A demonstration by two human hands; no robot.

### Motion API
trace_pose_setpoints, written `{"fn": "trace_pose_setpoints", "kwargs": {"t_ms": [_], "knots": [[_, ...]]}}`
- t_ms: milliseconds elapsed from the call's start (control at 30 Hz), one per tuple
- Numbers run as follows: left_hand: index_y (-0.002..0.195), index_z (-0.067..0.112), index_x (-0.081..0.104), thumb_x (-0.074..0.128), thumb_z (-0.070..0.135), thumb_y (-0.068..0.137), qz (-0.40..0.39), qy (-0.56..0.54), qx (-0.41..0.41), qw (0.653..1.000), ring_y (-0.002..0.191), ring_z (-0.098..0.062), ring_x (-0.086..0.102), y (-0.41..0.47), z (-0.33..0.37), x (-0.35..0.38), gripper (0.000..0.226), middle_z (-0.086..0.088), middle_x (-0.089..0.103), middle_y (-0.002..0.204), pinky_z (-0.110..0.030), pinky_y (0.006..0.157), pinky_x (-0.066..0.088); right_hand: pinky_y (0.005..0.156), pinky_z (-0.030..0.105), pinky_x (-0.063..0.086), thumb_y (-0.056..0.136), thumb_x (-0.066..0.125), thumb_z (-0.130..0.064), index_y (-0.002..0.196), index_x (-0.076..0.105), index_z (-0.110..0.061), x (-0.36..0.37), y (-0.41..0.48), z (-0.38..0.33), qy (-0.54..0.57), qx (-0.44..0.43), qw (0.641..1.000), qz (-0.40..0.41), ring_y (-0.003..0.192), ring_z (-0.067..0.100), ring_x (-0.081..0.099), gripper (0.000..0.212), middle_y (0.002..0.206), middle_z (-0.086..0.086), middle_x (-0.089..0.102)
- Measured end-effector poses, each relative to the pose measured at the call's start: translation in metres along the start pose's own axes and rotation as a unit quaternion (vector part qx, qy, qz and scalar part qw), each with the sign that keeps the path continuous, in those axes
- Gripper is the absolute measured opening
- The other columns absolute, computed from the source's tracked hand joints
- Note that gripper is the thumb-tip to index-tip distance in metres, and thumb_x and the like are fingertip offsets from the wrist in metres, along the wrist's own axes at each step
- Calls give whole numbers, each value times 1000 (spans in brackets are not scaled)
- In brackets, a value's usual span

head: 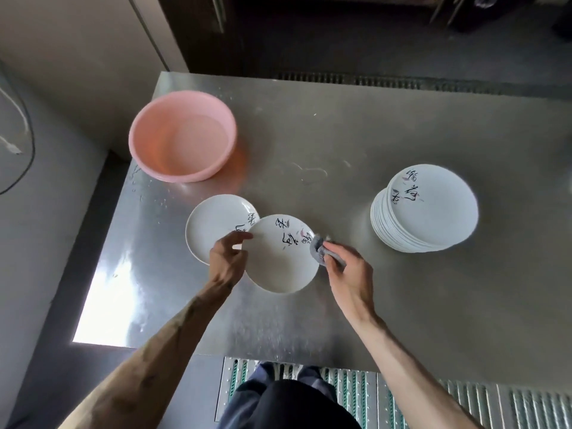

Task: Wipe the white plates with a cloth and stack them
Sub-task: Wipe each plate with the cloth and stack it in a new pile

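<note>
My left hand [227, 255] grips the left rim of a white plate [280, 261] with black brush writing, held just above the steel table [387, 289]. My right hand [346, 274] holds a bunched grey cloth [318, 250] against the plate's right rim. A second white plate [213, 224] lies flat on the table to the left, partly under the held one. A tall stack of white plates [427, 209] stands at the right, leaning slightly.
A pink plastic basin [182, 134] holding water sits at the table's back left. Water drops speckle the left side of the table. The table's left edge drops to the floor; a ribbed mat [464, 400] lies below the near edge.
</note>
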State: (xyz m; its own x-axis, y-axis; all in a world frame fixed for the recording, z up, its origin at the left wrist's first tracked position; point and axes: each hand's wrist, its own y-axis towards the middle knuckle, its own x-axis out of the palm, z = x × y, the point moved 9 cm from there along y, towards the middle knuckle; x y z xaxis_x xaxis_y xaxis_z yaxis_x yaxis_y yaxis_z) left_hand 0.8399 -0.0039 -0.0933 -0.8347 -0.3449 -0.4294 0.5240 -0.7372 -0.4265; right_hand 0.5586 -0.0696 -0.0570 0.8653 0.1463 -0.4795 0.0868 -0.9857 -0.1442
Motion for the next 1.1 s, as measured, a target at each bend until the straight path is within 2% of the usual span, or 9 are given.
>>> {"fn": "trace_pose_setpoints", "kwargs": {"t_ms": [167,300,367,433,533,667,833,1000,1100], "knots": [[105,18,76,49,7,66,-52,12,5,999,95,-29,65,-25,-8,65,48,0,70,105,-37,83,55,104,29,48,92,65,-1,120,75,-12,9,-19,27,-139,-26,990,-22,121,20,63,32,133,4,67],[119,15,69,47,-18,77,-78,49,53,994,99,-37,67,-35,-21,90,57,-2,69,115,-48,88,58,104,41,48,88,69,1,117,76,-10,15,-35,52,-228,-39,973,-23,117,34,59,32,133,10,65],[137,10,60,48,-21,75,-98,97,98,986,110,-35,62,-38,-21,97,70,-12,65,126,-47,95,54,105,39,46,88,68,0,116,75,-11,20,-37,59,-240,-46,969,-31,117,32,56,31,134,9,61],[152,7,46,60,-15,75,-127,178,144,965,124,-36,52,-41,-25,103,81,-17,55,142,-46,106,46,104,37,46,89,68,-1,117,74,-11,23,-33,61,-217,-41,975,-32,119,30,54,31,132,8,57],[161,10,28,79,5,78,-176,262,186,931,146,-33,33,-44,-31,113,98,-10,35,163,-47,119,29,101,40,48,88,70,-4,120,67,-11,30,-14,55,-209,-42,976,-30,120,30,54,32,127,8,56],[163,14,18,93,28,71,-216,254,210,919,158,-21,14,-43,-33,122,120,-1,20,170,-39,127,12,102,32,42,89,74,-11,116,64,-9,51,8,40,-193,-38,980,-25,125,27,54,29,127,7,60],[161,8,21,97,41,62,-204,240,231,921,157,-23,18,-41,-35,119,130,-7,23,169,-45,128,17,101,31,48,92,70,-10,123,69,-13,83,-18,30,-199,-127,961,-144,118,19,57,32,126,-2,60],[163,13,19,96,50,60,-208,239,224,922,157,-19,16,-37,-39,117,134,-3,24,169,-45,127,16,101,27,43,87,74,-8,119,72,-12,67,13,38,-207,-84,972,-77,117,22,58,33,123,0,63],[161,5,22,97,49,57,-192,236,238,922,156,-24,22,-38,-38,117,135,-9,28,167,-49,126,20,96,29,50,85,76,-8,115,74,-14,88,-16,28,-191,-127,965,-128,109,18,61,31,119,-4,64]]}}
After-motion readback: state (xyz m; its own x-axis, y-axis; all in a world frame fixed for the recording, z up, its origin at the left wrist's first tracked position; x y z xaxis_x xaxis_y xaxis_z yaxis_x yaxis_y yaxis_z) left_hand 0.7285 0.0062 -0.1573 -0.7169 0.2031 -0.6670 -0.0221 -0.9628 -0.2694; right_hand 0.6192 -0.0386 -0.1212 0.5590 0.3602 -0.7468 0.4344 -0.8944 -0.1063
